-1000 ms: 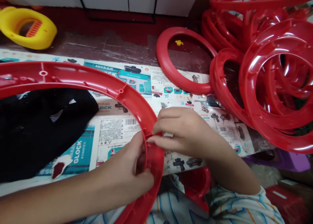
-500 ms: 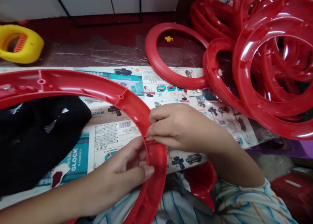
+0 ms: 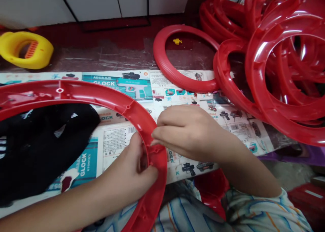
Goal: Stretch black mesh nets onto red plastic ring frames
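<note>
A large red plastic ring (image 3: 101, 98) lies in front of me, partly on the table and partly over my lap. My left hand (image 3: 132, 176) is closed on the ring's inner rim at its right side, thumb on top. Right beside it, my right hand (image 3: 188, 130) has its fingers pinched together at the ring's rim, just above the left thumb. What the pinch holds, if anything, is hidden. A black cloth (image 3: 38, 147) lies inside the ring on the left.
Printed toy-gun packaging sheets (image 3: 122, 137) cover the table. A single red ring (image 3: 177, 76) lies flat behind my hands, and a heap of several red rings (image 3: 279, 63) leans at the right. A yellow plastic part (image 3: 25, 49) sits far left. Small screws (image 3: 209, 107) lie near the rings.
The ring has turned slightly in my hands, and my left thumb has closed back onto its rim. My right hand stays pinched at the same place.
</note>
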Tool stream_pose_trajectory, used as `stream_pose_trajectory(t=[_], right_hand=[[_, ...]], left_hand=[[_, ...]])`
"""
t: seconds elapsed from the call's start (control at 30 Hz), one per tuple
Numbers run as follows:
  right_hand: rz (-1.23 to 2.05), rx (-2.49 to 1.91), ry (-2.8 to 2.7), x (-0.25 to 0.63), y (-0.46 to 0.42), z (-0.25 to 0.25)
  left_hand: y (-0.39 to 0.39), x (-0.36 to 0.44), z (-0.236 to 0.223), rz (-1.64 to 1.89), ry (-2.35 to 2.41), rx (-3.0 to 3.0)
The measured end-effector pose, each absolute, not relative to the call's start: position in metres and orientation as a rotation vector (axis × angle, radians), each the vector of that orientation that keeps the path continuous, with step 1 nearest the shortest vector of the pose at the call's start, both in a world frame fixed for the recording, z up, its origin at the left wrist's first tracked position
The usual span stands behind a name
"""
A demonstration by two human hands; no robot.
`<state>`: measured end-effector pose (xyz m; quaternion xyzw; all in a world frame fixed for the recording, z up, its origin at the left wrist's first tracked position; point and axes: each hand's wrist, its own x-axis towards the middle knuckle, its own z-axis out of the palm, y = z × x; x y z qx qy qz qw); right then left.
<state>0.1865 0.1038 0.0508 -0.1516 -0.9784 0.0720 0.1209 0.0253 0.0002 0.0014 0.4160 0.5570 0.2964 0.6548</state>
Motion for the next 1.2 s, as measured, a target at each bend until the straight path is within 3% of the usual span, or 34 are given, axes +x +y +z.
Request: stream_pose_trajectory(t=[0.23, 0.4, 0.57, 0.83, 1.2], right_hand=[[0.499, -0.462, -2.878, 0.18, 0.108, 0.044], [0.638, -0.537, -2.852, 0.179, 0.109, 0.044], [0.537, -0.535, -2.876, 0.179, 0.107, 0.042], [0.193, -0.426, -2.848, 0.186, 0.11, 0.043], [0.446, -0.354, -2.752, 0.181, 0.102, 0.047]], left_hand=[[-0.004, 0.022, 0.003, 0.607, 1.262, 0.955], [-0.003, 0.024, 0.01, 0.673, 1.001, 0.726], [0.006, 0.028, 0.015, 0.747, 1.075, 0.574], [0.011, 0.019, 0.008, 0.698, 1.207, 0.833], [0.005, 0.014, 0.019, 0.539, 1.109, 1.1]])
